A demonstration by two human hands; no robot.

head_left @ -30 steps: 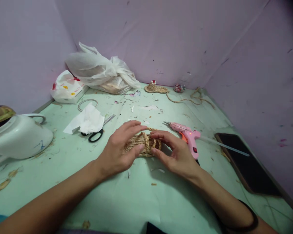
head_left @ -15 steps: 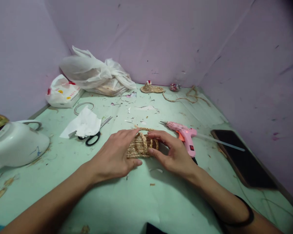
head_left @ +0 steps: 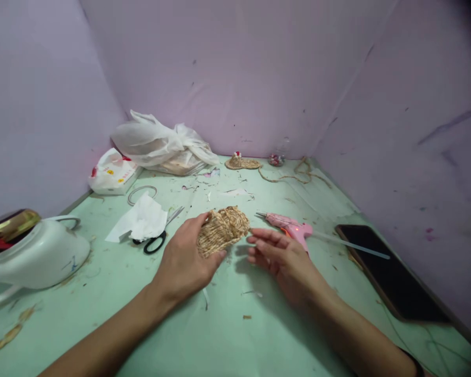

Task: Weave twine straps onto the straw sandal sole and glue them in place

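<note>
My left hand (head_left: 186, 256) grips a small slipper (head_left: 223, 230) of coiled, tan braided rope by its left end, thumb at the near side and fingers behind. The slipper is tilted up from the table, with its ridged rope rows facing me. Just right of it, my right hand (head_left: 280, 256) has its fingers stretched out and slightly apart, with nothing visible in them. Beyond that hand lies a pink hot glue gun (head_left: 288, 222) with a clear glue stick (head_left: 349, 245) out of its back; its handle is partly hidden by the hand.
Black-handled scissors (head_left: 155, 243) lie under crumpled white tissue (head_left: 141, 220) at left, near a white pot-like container (head_left: 43, 256). A phone (head_left: 392, 272) lies at right. At the back are a plastic bag (head_left: 160, 144), a beaded rope slipper (head_left: 241, 162), a bead jar (head_left: 277, 158) and loose rope (head_left: 304, 175).
My right hand has let go of the slipper and drawn back to the right. My left hand has tilted the slipper up. The view has shifted slightly upward.
</note>
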